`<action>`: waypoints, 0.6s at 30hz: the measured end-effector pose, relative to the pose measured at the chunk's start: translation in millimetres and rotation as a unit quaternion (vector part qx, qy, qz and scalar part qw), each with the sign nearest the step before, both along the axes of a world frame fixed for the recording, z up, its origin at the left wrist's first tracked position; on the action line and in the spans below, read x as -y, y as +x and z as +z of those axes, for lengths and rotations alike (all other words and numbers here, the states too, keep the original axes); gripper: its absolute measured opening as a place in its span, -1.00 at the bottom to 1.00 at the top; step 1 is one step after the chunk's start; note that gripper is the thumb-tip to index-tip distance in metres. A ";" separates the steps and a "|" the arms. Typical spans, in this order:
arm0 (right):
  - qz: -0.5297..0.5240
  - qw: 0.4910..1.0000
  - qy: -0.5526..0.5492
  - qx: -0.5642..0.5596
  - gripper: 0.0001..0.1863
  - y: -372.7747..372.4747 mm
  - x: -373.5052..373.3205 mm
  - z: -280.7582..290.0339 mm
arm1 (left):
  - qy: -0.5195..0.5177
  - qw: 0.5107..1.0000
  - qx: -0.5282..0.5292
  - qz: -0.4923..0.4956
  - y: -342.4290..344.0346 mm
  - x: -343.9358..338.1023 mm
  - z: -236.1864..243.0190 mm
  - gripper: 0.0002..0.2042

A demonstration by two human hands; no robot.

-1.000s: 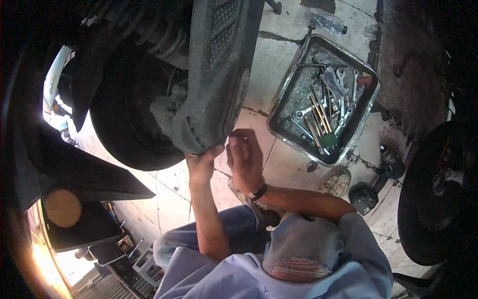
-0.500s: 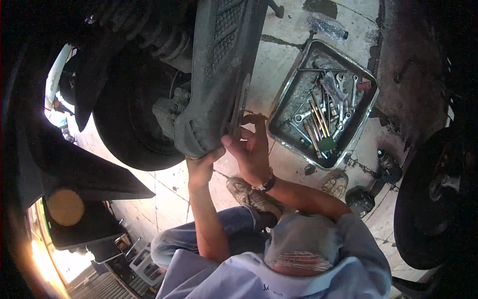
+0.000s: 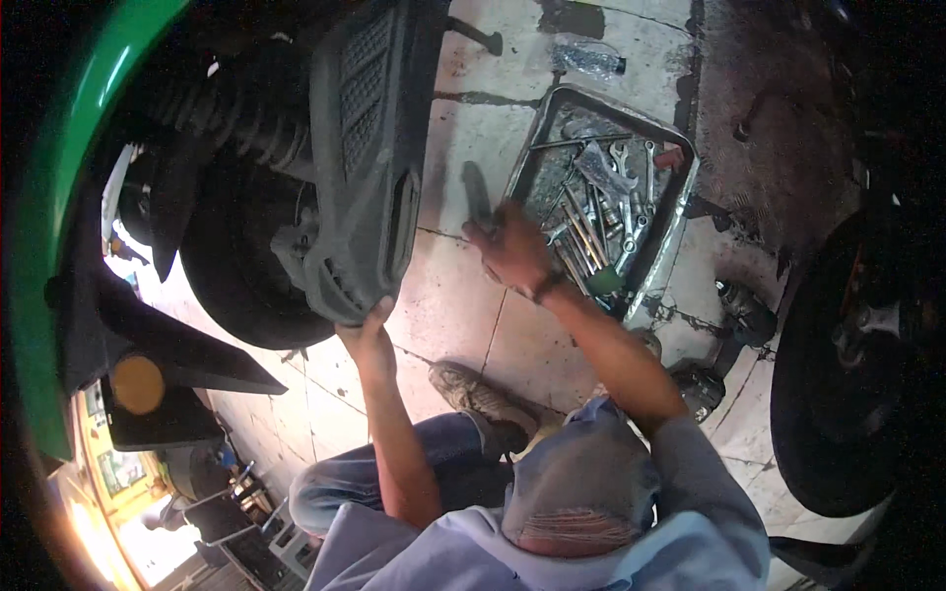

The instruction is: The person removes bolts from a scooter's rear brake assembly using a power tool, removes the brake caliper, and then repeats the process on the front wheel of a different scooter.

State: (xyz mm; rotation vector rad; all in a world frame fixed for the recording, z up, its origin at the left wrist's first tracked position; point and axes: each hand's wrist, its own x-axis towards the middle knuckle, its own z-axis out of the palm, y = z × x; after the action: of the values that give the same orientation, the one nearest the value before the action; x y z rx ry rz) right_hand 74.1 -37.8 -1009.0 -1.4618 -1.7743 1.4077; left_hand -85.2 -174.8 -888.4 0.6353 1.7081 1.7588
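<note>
Beside the tool tray (image 3: 680,212), right hand (image 3: 512,251) closed around a dark tool (image 3: 477,195), left hand (image 3: 367,330) gripping grey engine cover (image 3: 370,167).

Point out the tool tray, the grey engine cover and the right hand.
Tool tray (image 3: 678,212): head view, on its right rim.
Engine cover (image 3: 370,158): head view, on its ribbed grey face.
Right hand (image 3: 512,251): head view, on the back of the hand.

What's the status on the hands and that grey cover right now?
Left hand gripping cover bottom edge. Right hand holding dark tool, beside tool tray. Nothing between.
</note>
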 end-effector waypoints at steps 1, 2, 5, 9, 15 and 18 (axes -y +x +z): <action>0.030 0.993 0.062 0.096 -0.43 -9.6 -15.4 -15.4 | -0.042 0.998 -0.040 0.039 3.6 3.0 -5.1 -0.38; 0.069 0.989 0.059 0.115 -0.43 -17.2 -37.7 -7.8 | -0.085 0.989 -0.087 0.085 4.1 8.2 -7.9 -0.45; 0.099 0.959 0.171 0.204 -0.51 -43.0 -92.0 -49.2 | -0.119 0.980 -0.115 0.112 34.0 8.9 -18.3 -0.61; 0.093 0.941 0.193 0.260 -0.67 -78.4 -116.9 -75.0 | -0.119 0.990 -0.052 0.058 52.3 14.8 -33.8 -0.51; 0.024 0.934 0.239 0.265 -0.68 -44.0 -96.7 -78.9 | -0.189 0.981 0.017 -0.034 76.1 13.6 -68.0 -0.46; -0.022 0.953 0.300 0.029 -0.56 25.2 -47.3 -10.8 | -0.234 0.970 -0.006 -0.063 67.7 4.7 -73.8 -0.53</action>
State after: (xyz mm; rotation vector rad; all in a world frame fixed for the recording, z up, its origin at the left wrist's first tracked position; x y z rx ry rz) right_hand 99.2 9.6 -1019.8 -1.2019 -1.9571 0.7015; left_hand -17.5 -179.5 -962.1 0.5256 1.9507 1.2023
